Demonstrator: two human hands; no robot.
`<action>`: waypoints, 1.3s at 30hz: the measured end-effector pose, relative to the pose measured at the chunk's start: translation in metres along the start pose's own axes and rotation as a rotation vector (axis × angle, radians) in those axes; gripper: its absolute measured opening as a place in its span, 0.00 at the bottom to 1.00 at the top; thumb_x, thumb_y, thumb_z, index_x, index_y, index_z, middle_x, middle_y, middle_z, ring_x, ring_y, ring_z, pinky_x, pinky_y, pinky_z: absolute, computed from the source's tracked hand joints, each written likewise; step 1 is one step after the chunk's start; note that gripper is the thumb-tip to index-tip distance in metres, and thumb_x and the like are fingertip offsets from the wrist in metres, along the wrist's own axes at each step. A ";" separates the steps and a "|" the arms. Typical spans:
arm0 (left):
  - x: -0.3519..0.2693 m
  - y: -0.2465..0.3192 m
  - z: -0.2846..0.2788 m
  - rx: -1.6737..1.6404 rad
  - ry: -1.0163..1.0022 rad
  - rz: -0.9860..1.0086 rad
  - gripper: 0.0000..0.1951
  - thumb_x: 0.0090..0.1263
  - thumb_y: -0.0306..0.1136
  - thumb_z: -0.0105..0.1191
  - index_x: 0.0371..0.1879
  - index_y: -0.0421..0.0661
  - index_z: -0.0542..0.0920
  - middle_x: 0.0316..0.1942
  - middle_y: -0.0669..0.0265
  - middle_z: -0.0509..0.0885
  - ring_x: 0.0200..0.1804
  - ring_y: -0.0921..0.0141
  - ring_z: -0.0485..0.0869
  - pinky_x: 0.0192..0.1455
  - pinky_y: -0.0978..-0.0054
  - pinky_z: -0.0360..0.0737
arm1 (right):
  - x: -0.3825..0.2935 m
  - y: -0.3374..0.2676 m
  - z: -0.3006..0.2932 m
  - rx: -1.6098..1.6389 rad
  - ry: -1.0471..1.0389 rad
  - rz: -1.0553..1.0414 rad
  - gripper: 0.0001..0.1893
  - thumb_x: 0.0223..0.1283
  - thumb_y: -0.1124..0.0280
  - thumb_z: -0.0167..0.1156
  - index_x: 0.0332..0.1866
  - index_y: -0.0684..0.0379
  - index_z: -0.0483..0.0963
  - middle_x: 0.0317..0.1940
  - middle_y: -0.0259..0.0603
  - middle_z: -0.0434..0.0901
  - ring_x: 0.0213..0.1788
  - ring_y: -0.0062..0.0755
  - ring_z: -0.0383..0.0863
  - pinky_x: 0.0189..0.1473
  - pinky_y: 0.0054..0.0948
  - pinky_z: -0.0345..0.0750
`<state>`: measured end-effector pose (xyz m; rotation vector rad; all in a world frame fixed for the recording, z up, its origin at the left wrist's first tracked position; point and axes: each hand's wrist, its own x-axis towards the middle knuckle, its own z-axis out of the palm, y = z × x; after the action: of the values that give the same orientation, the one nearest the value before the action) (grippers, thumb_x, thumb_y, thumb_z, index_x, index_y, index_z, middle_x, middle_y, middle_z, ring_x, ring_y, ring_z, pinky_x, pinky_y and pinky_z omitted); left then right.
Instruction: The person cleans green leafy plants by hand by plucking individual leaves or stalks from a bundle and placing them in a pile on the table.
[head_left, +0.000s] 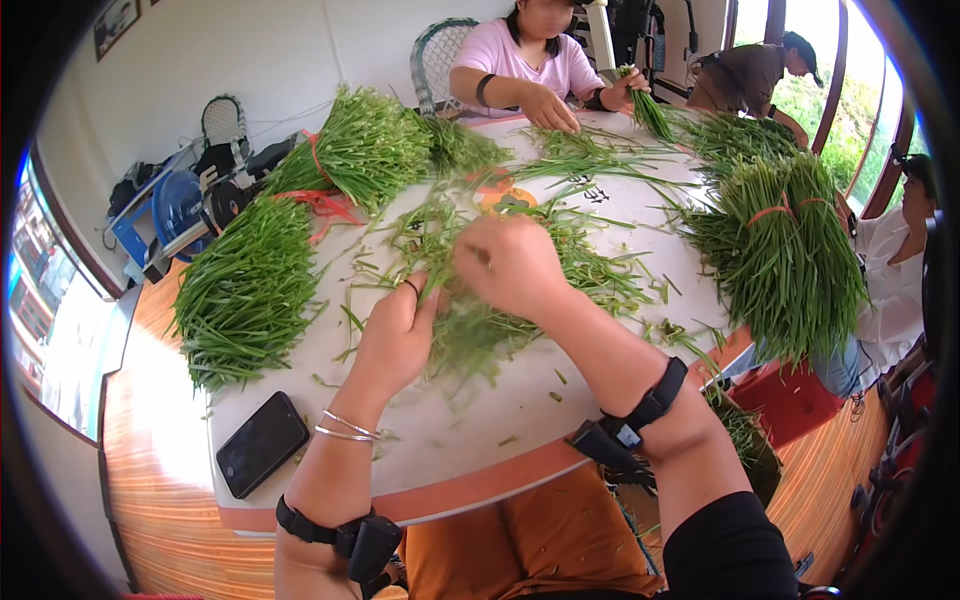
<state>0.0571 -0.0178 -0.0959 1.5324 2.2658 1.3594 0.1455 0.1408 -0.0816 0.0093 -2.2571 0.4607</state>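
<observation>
My left hand (395, 334) is closed around a small bunch of green flowering chives (472, 337), whose lower part is motion-blurred above the table. Just right of it, my right hand (514, 262) is curled at the upper part of the bunch. Blur hides whether its fingers grip any stems. Loose stems and trimmings (592, 262) lie scattered on the white tabletop (457, 442), around and beyond both hands. A ring is on my left hand, and two silver bangles (349, 427) circle that wrist.
Chive bundles stand left (247, 300), far left (367, 146) and right (787, 262). A black smartphone (262, 444) lies at the near-left corner. Across the table, a co-worker in pink (517, 71) holds stems. Another person sits right; one bends behind. A red box (787, 401) stands below the right edge.
</observation>
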 end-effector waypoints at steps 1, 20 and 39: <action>-0.001 -0.001 -0.001 0.000 0.004 -0.001 0.13 0.68 0.32 0.45 0.44 0.35 0.72 0.28 0.49 0.79 0.32 0.54 0.78 0.35 0.66 0.72 | 0.002 0.002 0.002 -0.017 0.149 0.070 0.05 0.48 0.71 0.57 0.27 0.59 0.78 0.20 0.45 0.74 0.26 0.44 0.76 0.29 0.35 0.73; 0.002 0.003 -0.006 -0.232 0.052 -0.124 0.06 0.61 0.29 0.57 0.31 0.39 0.78 0.19 0.74 0.73 0.21 0.81 0.65 0.24 0.81 0.63 | 0.005 0.003 -0.020 0.372 -0.366 0.115 0.11 0.55 0.65 0.61 0.39 0.60 0.79 0.29 0.45 0.79 0.31 0.35 0.77 0.37 0.29 0.73; 0.007 -0.021 -0.024 -1.090 0.357 -0.187 0.10 0.74 0.34 0.39 0.33 0.43 0.70 0.29 0.69 0.72 0.23 0.76 0.70 0.32 0.81 0.69 | 0.000 0.031 -0.046 0.024 -0.523 0.355 0.28 0.41 0.64 0.67 0.53 0.60 0.71 0.44 0.50 0.77 0.42 0.44 0.79 0.44 0.32 0.76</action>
<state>0.0267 -0.0288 -0.0934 0.7132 1.2299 2.3198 0.1737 0.1846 -0.0637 -0.2944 -2.7797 0.7412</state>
